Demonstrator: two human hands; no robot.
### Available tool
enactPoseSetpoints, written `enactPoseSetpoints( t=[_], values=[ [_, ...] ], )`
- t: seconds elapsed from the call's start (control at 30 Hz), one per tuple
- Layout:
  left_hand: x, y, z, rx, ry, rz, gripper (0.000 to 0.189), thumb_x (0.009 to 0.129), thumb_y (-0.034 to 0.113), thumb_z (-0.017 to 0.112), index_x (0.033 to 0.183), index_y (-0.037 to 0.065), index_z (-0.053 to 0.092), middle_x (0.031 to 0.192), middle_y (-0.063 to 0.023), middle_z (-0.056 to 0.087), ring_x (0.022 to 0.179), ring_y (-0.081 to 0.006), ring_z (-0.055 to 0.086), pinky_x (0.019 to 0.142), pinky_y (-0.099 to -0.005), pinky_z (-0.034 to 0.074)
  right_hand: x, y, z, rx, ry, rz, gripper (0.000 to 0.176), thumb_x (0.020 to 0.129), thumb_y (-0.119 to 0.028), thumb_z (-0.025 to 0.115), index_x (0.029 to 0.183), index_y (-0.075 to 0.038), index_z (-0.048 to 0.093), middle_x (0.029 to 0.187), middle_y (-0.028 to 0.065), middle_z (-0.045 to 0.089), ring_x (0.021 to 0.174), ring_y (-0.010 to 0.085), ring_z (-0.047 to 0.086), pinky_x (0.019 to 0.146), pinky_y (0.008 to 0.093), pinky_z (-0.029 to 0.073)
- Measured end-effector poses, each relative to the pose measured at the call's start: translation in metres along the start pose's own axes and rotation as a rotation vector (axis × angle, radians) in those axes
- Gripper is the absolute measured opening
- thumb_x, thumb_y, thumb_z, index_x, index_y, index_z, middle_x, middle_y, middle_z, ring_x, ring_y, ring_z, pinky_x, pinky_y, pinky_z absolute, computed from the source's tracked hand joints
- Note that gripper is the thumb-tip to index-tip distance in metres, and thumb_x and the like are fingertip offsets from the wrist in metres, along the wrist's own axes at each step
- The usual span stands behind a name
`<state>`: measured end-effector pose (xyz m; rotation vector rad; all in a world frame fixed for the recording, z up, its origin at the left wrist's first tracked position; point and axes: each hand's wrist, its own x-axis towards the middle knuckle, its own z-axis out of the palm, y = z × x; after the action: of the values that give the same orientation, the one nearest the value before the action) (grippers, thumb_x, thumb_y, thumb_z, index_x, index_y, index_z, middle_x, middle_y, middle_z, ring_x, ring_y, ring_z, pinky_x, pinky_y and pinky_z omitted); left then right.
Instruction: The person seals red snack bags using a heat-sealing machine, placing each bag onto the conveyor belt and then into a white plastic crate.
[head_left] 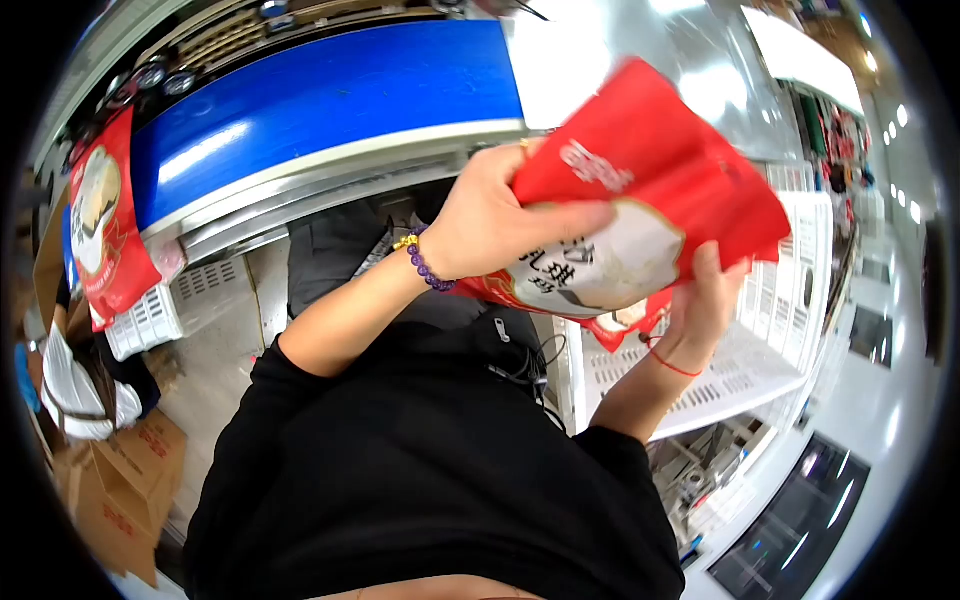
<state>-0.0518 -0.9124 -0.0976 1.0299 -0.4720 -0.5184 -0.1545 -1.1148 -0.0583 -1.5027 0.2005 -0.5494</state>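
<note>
A red bag (690, 150) with a white printed panel is held up, tilted, above the white basket at the right. My left hand (505, 215) grips its left side, the thumb lying across the front and the fingers behind it. My right hand (705, 300) pinches the lower right edge of the same bag. Part of another red package (635, 318) shows beneath, inside the white basket (690, 400); the held bag hides much of it.
A blue conveyor belt (330, 100) with a metal edge runs across the upper left. Another red bag (110, 220) stands at its left end, by a white crate (195, 300). Cardboard boxes (125, 490) lie lower left. A shiny metal surface (700, 50) is at the top right.
</note>
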Motion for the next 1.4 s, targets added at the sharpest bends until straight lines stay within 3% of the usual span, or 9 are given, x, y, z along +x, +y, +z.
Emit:
enactPoseSetpoints(
  t=[0.17, 0.23, 0.4, 0.5, 0.63, 0.87, 1.17, 1.27, 1.4],
  values=[
    [0.009, -0.017, -0.035, 0.283, 0.268, 0.308, 0.035, 0.079, 0.013, 0.077, 0.108, -0.001, 0.064, 0.096, -0.0052, 0.069, 0.085, -0.0085, 0.063, 0.075, -0.0244, 0.053, 0.017, 0.052, 0.037, -0.054, -0.034, 0.134, 0.026, 0.09, -0.001, 0.061, 0.116, 0.002, 0.058, 0.11, 0.0072, 0.065, 0.102, 0.0129, 0.059, 0.089, 0.0277, 0.046],
    [0.008, 0.003, -0.041, 0.297, 0.254, 0.072, 0.045, 0.081, 0.008, 0.076, 0.12, -0.002, 0.057, 0.103, -0.0037, 0.067, 0.093, -0.0086, 0.062, 0.081, -0.0251, 0.052, 0.029, 0.07, 0.032, 0.016, 0.004, 0.067, 0.026, 0.091, -0.002, 0.062, 0.116, 0.002, 0.058, 0.111, 0.0073, 0.065, 0.1, 0.0118, 0.059, 0.088, 0.0263, 0.046],
    [0.053, -0.008, -0.074, 0.089, 0.307, -0.097, 0.024, 0.089, 0.019, 0.07, 0.103, -0.001, 0.067, 0.091, -0.0031, 0.07, 0.078, -0.0046, 0.062, 0.069, -0.0221, 0.051, 0.068, 0.08, 0.041, -0.121, 0.078, -0.025, 0.026, 0.097, -0.018, 0.058, 0.109, 0.004, 0.065, 0.102, 0.0031, 0.066, 0.088, 0.0061, 0.057, 0.079, 0.0216, 0.046],
    [0.085, -0.024, -0.095, 0.379, 0.486, 0.048, 0.031, 0.082, 0.023, 0.077, 0.097, -0.003, 0.07, 0.088, -0.007, 0.071, 0.077, -0.0068, 0.064, 0.07, -0.022, 0.051, 0.106, 0.084, 0.041, -0.484, 0.079, -0.099, 0.024, 0.094, -0.016, 0.062, 0.102, 0.007, 0.065, 0.086, 0.0027, 0.068, 0.076, 0.0059, 0.057, 0.069, 0.02, 0.046],
    [0.116, -0.044, -0.109, 0.481, 0.583, 0.085, 0.041, 0.083, 0.041, 0.069, 0.087, 0.001, 0.073, 0.08, -0.0142, 0.071, 0.074, -0.02, 0.069, 0.066, -0.029, 0.052, 0.153, 0.102, 0.031, -0.18, 0.069, -0.013, 0.027, 0.091, -0.012, 0.065, 0.108, 0.006, 0.055, 0.085, 0.0121, 0.069, 0.076, 0.0107, 0.063, 0.067, 0.0225, 0.049],
    [0.137, -0.041, -0.129, 0.613, 0.772, -0.045, 0.032, 0.077, 0.036, 0.065, 0.079, 0.006, 0.073, 0.081, -0.0166, 0.069, 0.079, -0.0298, 0.067, 0.073, -0.0365, 0.051, 0.198, 0.125, 0.039, -0.131, -0.02, 0.022, 0.024, 0.088, -0.002, 0.066, 0.089, -0.007, 0.043, 0.078, 0.0076, 0.064, 0.07, 0.0088, 0.058, 0.06, 0.0219, 0.046],
    [0.087, -0.002, -0.167, 0.776, 0.835, -0.066, 0.035, 0.083, 0.04, 0.062, 0.079, 0.007, 0.073, 0.077, -0.0128, 0.069, 0.075, -0.0282, 0.067, 0.069, -0.0361, 0.05, 0.187, 0.125, 0.099, -0.101, -0.142, 0.042, 0.027, 0.087, -0.006, 0.069, 0.084, -0.008, 0.042, 0.075, 0.0058, 0.065, 0.066, 0.0047, 0.052, 0.057, 0.0201, 0.04],
    [0.051, 0.02, -0.185, 0.906, 0.738, -0.062, 0.039, 0.088, 0.042, 0.054, 0.083, 0.008, 0.074, 0.075, -0.0071, 0.071, 0.075, -0.0239, 0.068, 0.069, -0.034, 0.051, 0.181, 0.117, 0.12, -0.181, -0.168, 0.097, 0.029, 0.085, -0.01, 0.072, 0.079, -0.012, 0.044, 0.063, -0.0061, 0.053, 0.054, 0.0005, 0.041, 0.045, 0.0188, 0.028],
    [-0.024, 0.061, -0.172, 1.004, 1.031, 0.042, 0.037, 0.093, 0.038, 0.052, 0.087, 0.01, 0.075, 0.069, -0.0025, 0.069, 0.06, -0.0122, 0.062, 0.057, -0.0276, 0.046, 0.17, 0.128, 0.153, -0.271, -0.247, 0.117, 0.026, 0.085, -0.011, 0.072, 0.082, -0.006, 0.046, 0.073, 0.0059, 0.064, 0.063, 0.0067, 0.052, 0.052, 0.0214, 0.039]
  ],
)
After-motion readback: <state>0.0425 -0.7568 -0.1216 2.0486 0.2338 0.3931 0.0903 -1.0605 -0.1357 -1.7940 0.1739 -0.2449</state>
